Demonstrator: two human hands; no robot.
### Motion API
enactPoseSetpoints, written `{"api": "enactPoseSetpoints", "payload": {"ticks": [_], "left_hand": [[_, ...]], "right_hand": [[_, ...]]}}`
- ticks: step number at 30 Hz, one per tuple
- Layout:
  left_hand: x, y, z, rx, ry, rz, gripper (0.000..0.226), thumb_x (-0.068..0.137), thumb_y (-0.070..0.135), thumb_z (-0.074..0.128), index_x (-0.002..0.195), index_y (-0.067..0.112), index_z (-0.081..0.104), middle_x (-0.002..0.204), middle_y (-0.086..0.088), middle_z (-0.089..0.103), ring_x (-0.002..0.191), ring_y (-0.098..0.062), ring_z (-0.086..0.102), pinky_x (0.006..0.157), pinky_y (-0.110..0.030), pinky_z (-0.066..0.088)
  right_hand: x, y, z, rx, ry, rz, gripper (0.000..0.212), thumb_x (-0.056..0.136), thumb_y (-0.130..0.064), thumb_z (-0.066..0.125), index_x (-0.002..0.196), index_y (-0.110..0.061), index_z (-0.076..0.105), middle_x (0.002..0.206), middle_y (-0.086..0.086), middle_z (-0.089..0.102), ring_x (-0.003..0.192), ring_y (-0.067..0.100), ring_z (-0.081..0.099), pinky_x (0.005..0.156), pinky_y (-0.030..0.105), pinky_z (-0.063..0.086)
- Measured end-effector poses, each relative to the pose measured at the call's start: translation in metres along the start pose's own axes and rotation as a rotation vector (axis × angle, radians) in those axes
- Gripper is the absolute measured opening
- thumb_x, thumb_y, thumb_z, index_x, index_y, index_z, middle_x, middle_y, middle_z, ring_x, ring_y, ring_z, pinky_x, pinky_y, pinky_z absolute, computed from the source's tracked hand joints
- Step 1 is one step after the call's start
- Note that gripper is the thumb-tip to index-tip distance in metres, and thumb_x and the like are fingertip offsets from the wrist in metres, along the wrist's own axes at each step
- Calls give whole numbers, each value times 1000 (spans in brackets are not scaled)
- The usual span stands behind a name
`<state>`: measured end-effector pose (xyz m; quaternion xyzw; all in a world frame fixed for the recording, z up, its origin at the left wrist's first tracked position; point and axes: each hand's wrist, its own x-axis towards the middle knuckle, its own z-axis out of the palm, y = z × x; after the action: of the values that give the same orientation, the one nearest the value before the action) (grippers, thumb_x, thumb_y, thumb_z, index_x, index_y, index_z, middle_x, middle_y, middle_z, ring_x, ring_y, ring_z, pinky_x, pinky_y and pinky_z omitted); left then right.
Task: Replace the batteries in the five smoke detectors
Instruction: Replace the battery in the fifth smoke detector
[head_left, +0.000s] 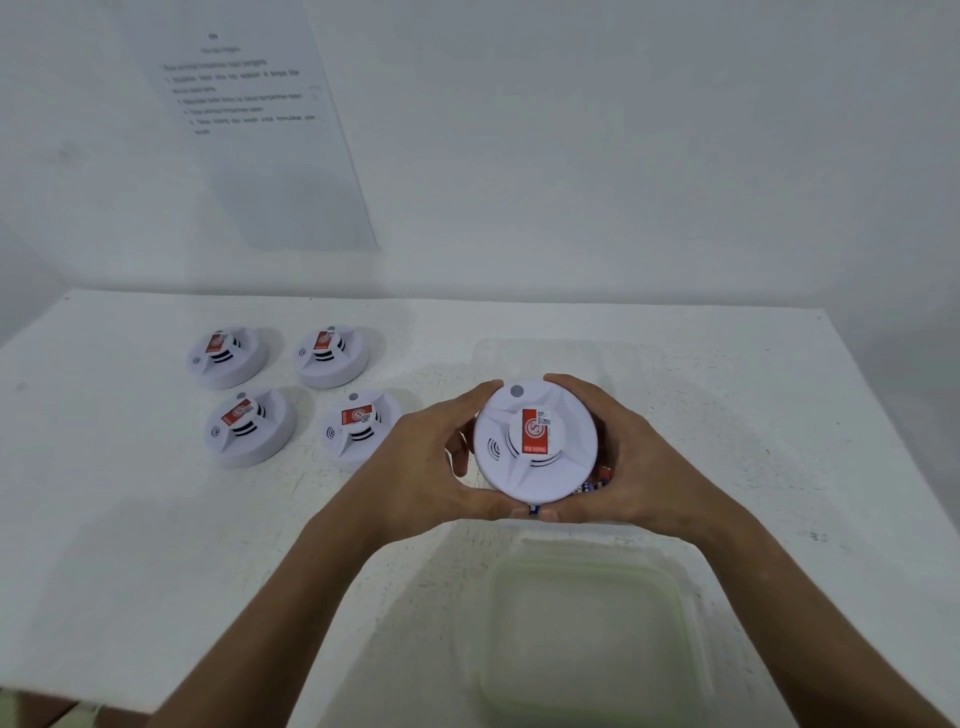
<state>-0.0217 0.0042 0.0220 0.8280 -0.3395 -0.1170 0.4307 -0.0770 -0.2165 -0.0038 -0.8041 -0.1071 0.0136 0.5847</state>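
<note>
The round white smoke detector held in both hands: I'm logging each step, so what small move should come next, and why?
Probably turn it over: the left hand and right hand grip the round white smoke detector face up, red label showing, so its back is hidden.

Smooth white plastic smoke detector with glossy red sticker, matt, faintly scuffed white table, translucent frosted plastic container, printed paper sheet
</note>
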Motion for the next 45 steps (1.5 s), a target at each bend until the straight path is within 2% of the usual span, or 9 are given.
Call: {"api": "enactPoseSetpoints", "payload": {"ticks": [11, 14, 17, 21, 25, 31, 37, 43, 45], "left_hand": [[0, -4, -1, 9, 7, 17, 77, 67, 34, 86, 126, 53, 41, 100, 29, 62, 75, -2, 54, 60, -12, 47], [0, -7, -6, 39, 15, 11, 79, 65, 36, 87, 128, 52, 42, 98, 27, 62, 71, -4, 52, 59, -11, 46], [4, -9, -17, 59, 32, 16, 80, 62, 34, 89, 127, 47, 44, 97, 38, 59, 78, 7, 56, 63, -4, 42], [21, -18, -42, 136, 79, -12, 79, 55, 47, 87, 117, 60, 40, 99, 46, 52, 86, 4, 54, 66, -6, 45], [49, -46, -68, 188, 140, -111, 81, 54, 41, 90, 122, 45, 48, 101, 26, 50, 88, -5, 57, 65, -10, 47], [88, -99, -87, 276, 165, -261, 72, 53, 43, 91, 116, 37, 57, 107, 12, 57, 87, -9, 61, 66, -9, 39], [103, -135, -83, 284, 113, -363, 70, 50, 49, 89, 112, 31, 64, 104, 11, 64, 85, -7, 60, 75, -25, 50], [107, -140, -79, 246, 59, -385, 55, 54, 36, 90, 103, 25, 68, 95, 11, 68, 80, -6, 62, 74, -27, 52], [108, -140, -78, 244, 42, -398, 55, 55, 35, 90, 104, 25, 67, 95, 11, 68, 79, -4, 61, 68, -20, 46]], "right_hand": [[4, 2, 1, 6, -21, 17, 98, 62, -9, 92, 145, -21, 40, 139, -13, 54, 128, 8, 53, 100, 27, 51], [10, -2, 2, -5, -39, 21, 99, 62, -9, 92, 145, -23, 39, 136, -17, 55, 126, 4, 54, 96, 22, 51], [25, -5, 2, -46, -57, 26, 99, 61, -15, 93, 142, -30, 40, 132, -21, 55, 122, 2, 54, 92, 20, 52], [64, -10, -1, -169, -50, 39, 105, 55, -25, 96, 142, -35, 38, 131, -12, 47, 114, -2, 50, 82, 8, 48], [124, -8, 0, -281, -99, 8, 99, 54, -18, 97, 138, -27, 44, 127, -5, 41, 108, -5, 46, 80, -1, 41], [198, 12, 9, -416, -163, 49, 89, 56, -18, 96, 132, -19, 50, 125, -3, 46, 115, 12, 48, 85, 17, 41], [232, 33, 16, -567, -279, 114, 81, 56, -27, 95, 126, -15, 56, 124, 3, 55, 110, 19, 52, 93, 33, 50], [243, 43, 16, -689, -356, 161, 72, 58, -32, 94, 118, -11, 60, 116, 5, 63, 105, 24, 59, 87, 32, 50], [244, 41, 16, -710, -366, 171, 70, 59, -31, 94, 117, -10, 60, 116, 6, 62, 104, 24, 58, 84, 30, 49]]}}
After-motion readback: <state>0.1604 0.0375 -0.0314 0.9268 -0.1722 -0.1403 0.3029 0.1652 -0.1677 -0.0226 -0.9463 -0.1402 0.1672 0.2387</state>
